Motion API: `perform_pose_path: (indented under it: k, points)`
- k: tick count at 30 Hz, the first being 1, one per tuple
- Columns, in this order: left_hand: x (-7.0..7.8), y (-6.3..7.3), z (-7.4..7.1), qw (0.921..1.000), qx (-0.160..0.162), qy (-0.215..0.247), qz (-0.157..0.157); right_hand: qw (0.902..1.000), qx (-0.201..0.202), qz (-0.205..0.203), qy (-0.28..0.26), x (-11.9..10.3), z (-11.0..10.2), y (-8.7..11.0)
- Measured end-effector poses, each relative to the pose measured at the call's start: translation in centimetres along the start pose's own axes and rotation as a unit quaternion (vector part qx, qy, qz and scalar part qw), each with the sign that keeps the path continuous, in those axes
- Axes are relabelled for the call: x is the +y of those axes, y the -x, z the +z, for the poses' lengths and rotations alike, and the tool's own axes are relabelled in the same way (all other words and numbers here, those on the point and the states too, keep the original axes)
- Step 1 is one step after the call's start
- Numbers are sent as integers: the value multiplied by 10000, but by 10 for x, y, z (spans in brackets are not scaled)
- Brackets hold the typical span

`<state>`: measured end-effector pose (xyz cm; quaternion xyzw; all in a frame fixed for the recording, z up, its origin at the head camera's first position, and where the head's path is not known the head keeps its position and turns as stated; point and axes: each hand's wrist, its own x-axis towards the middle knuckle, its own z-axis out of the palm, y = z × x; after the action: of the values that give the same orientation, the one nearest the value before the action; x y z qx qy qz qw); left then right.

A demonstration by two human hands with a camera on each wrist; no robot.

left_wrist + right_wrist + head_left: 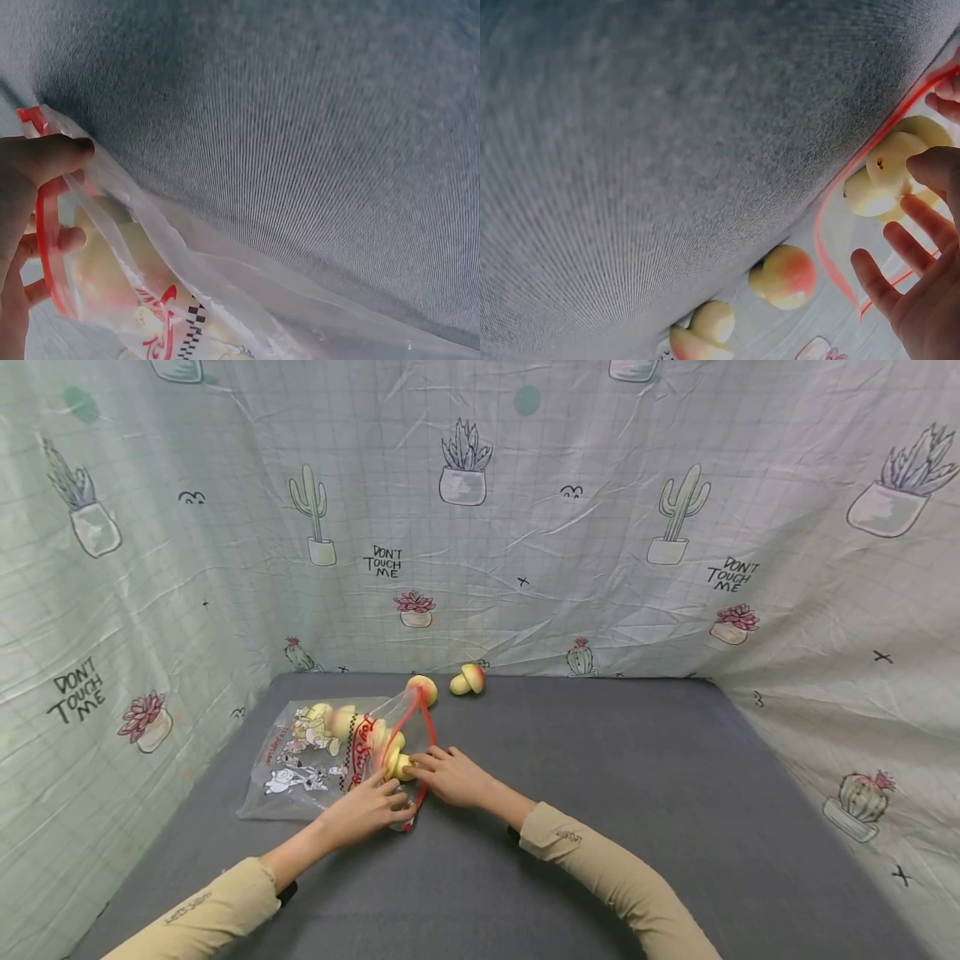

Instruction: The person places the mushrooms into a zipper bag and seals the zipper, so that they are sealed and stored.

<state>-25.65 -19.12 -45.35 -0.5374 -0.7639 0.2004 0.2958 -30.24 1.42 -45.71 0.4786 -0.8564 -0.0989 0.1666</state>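
Observation:
A clear plastic zip bag (258,802) with a red rim and printed cartoon figures lies on the table's left, holding several yellow toy mushrooms (342,723). My left hand (362,812) holds the bag at its mouth. In the left wrist view its thumb lies over the film, with other fingers (73,238) past the red rim. My right hand (456,778) is at the mouth, by a mushroom (403,766) just inside. The right wrist view shows its fingers (911,247) spread and fairly straight, the thumb close to that mushroom; whether they touch cannot be told.
Two more mushrooms are on the table outside the bag: one (422,690) beside the top corner of its mouth, another (468,680) lying near the back edge. The dark grey table (600,777) extends right. Cactus-printed cloth (525,527) hangs behind and at both sides.

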Motion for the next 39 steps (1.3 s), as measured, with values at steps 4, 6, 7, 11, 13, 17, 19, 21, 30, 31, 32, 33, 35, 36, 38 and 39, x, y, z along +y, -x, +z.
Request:
perform_pose_path:
  k: [4, 6, 7, 11, 13, 17, 19, 21, 30, 31, 32, 33, 35, 36, 38, 39]
  points:
    - [3, -1, 0, 9999, -33, -103, 31, 10000, -4, -18, -64, 1, 1, 0]
    - [3, -2, 0, 9999, -56, -149, 11, 9999, -41, -26, -102, 1, 1, -1]
    - [4, -2, 0, 9999, -71, -148, -6, 9999, -67, -29, -111, 1, 1, -1]
    - [3, -2, 0, 9995, -150, -270, -13, 9999, -144, -47, -74, 0, 3, -2]
    - [2, 0, 0, 9995, -158, -287, 3, 9999, -137, -74, -38, -1, 3, -3]
    - [2, 1, -1, 9996, -191, -185, -16, 9999, -63, -112, 77, -3, 2, -6]
    - [1, 1, -1, 9997, -235, -67, -48, 9998, -28, -118, 139, -4, 1, -8]
    - [1, 1, -1, 9996, -258, 30, -68, 9997, 9, -129, 199, -5, 0, -10]
    - [-1, 2, -5, 9992, -175, 323, -177, 9998, -80, -19, 205, -8, -1, -21]
    - [-1, 2, -6, 9992, -169, 315, -182, 9997, -83, -11, 223, -8, -1, -22]
    - [-2, 2, -7, 9992, -161, 326, -190, 9996, -101, -6, 252, -8, -1, -23]
    - [-2, 2, -7, 9991, -153, 332, -195, 9996, -107, -2, 259, -9, 0, -23]
    - [-3, 1, -9, 9991, -145, 344, -196, 9995, -117, -2, 288, -9, 0, -25]
    - [-4, 1, -10, 9991, -144, 343, -196, 9995, -125, 6, 303, -8, 1, -26]
    - [-4, 1, -11, 9991, -152, 342, -190, 9994, -141, 34, 319, -8, 2, -27]
    - [-5, 2, -11, 9990, -172, 356, -197, 9994, -109, 36, 324, -8, 3, -28]
